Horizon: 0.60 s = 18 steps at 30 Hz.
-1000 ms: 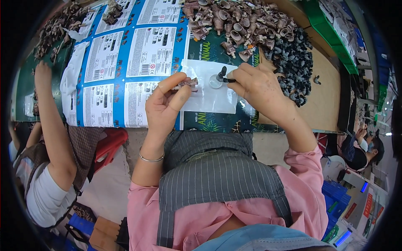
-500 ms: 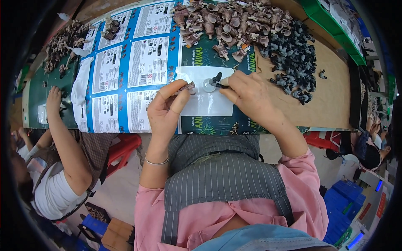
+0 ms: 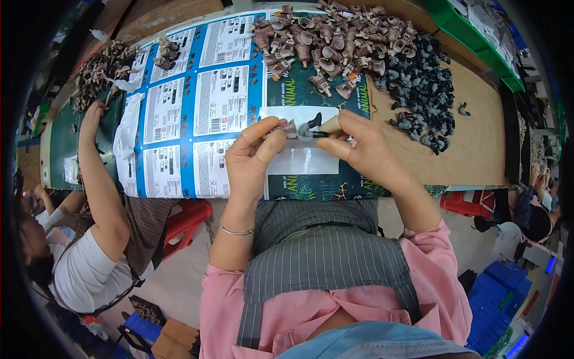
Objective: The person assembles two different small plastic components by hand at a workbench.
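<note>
My left hand (image 3: 252, 154) pinches a small brown hollow plastic toy part (image 3: 289, 128) between thumb and fingers. Facing it, my right hand (image 3: 366, 146) grips a small black toy part (image 3: 315, 119), with a dark prong toward my fingertips. The two parts are close together over a white sheet (image 3: 302, 163); whether they touch I cannot tell. A clear, round, shiny spot on the sheet lies mostly behind them. Pale coverings wrap some of my fingertips.
Beyond the sheet spreads a heap of brown toy parts (image 3: 335, 45), with a heap of black and grey parts (image 3: 421, 90) to its right on brown cardboard (image 3: 475, 137). Printed sheets (image 3: 164, 119) cover the left side. A co-worker's arm (image 3: 98, 164) reaches over the green table at far left.
My hands have drawn closer together, bringing the brown part up to the black one above the sheet. The whole view has shifted slightly. The co-worker's hand has moved farther away, toward the far-left heap.
</note>
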Each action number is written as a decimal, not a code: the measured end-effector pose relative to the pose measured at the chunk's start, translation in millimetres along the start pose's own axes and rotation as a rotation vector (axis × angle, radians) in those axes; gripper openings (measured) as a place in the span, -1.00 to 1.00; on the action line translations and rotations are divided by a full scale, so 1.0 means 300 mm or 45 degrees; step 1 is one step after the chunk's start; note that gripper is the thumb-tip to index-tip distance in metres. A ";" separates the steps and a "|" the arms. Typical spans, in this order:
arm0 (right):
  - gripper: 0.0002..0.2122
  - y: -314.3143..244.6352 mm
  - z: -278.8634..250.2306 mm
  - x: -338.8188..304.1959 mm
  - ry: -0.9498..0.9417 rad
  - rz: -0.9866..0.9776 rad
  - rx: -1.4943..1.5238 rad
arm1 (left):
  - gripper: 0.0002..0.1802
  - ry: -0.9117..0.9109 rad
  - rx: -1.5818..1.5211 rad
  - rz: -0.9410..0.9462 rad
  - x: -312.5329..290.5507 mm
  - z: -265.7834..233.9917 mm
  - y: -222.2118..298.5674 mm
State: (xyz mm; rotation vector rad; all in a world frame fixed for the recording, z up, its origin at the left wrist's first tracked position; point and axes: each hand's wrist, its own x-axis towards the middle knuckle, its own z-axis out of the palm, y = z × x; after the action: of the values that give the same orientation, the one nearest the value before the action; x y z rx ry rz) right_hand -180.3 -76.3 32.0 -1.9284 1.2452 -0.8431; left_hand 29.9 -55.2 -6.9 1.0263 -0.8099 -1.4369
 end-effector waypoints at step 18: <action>-0.81 -0.116 0.123 0.061 -0.062 -0.275 -0.242 | -0.71 -0.016 -0.358 -0.050 -0.022 -0.050 0.063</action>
State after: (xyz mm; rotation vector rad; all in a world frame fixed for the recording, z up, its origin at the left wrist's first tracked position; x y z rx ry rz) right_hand -127.5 -75.3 42.8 -2.2535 1.1369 -0.8026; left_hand 50.9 -50.0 5.5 0.8226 -0.5784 -1.5421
